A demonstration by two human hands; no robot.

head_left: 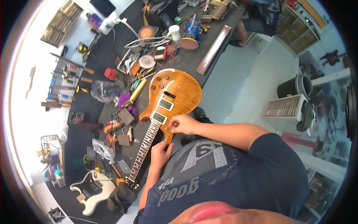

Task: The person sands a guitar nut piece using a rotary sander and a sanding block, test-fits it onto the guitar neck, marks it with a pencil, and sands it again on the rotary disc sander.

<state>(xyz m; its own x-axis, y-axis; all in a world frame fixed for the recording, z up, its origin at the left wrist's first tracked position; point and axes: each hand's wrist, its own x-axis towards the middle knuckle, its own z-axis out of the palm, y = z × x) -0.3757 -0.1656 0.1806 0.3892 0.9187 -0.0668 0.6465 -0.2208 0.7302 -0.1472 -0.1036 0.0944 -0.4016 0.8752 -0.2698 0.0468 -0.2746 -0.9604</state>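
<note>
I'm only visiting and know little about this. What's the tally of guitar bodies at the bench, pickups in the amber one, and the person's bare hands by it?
Guitar bodies: 2 (one amber guitar body, one cream guitar body)
Pickups in the amber one: 2 (neck pickup, middle-set pickup)
Bare hands: 2 (left hand, right hand)
Total: 6

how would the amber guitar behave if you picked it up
The amber guitar would probably stay stiff, with its straight neck showing no sag. It is likely heavier toward the body, which is much broader than the neck. The glossy finish, catching bright reflections, may make it somewhat slippery.
</note>
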